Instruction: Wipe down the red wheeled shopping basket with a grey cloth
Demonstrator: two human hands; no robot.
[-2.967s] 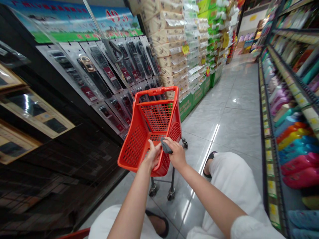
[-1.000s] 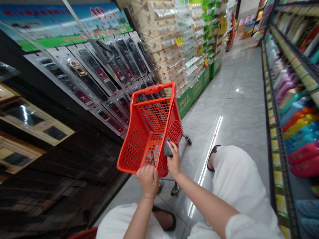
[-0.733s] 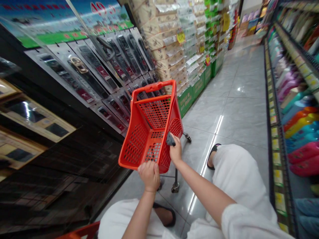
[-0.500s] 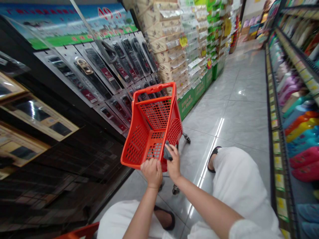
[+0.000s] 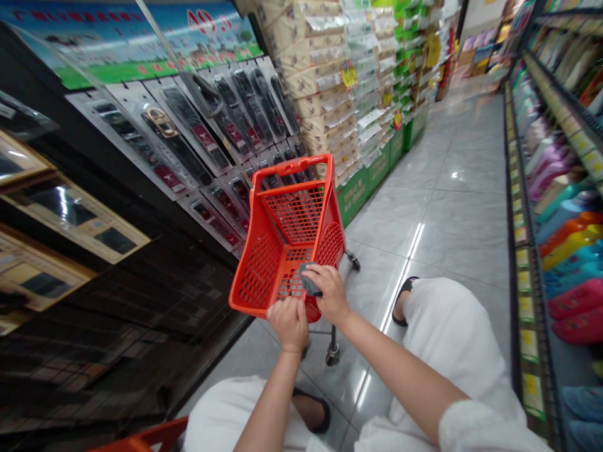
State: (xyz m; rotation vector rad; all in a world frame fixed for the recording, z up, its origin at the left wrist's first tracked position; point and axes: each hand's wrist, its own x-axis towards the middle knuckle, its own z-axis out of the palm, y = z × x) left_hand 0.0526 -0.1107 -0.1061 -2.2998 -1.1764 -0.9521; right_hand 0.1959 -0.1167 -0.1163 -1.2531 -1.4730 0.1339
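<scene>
all visible fingers are curled: the left hand (image 5: 288,323) grips the near rim of the red cart (image 5: 282,253), the right hand (image 5: 332,295) holds a grey cloth (image 5: 308,281) against its right rim; far left, a sign (image 5: 136,43) reads "49.9".

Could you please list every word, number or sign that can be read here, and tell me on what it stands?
"49.9", last digit soft: on the blue-and-green banner.
Too blurred to read:
Other lettering on that banner.
Pale printing on the green base panels.
Yellow sign on the stacked packs.
Labels on the packaged belts.
Shelf tags.
No readable text on the red cart.
</scene>
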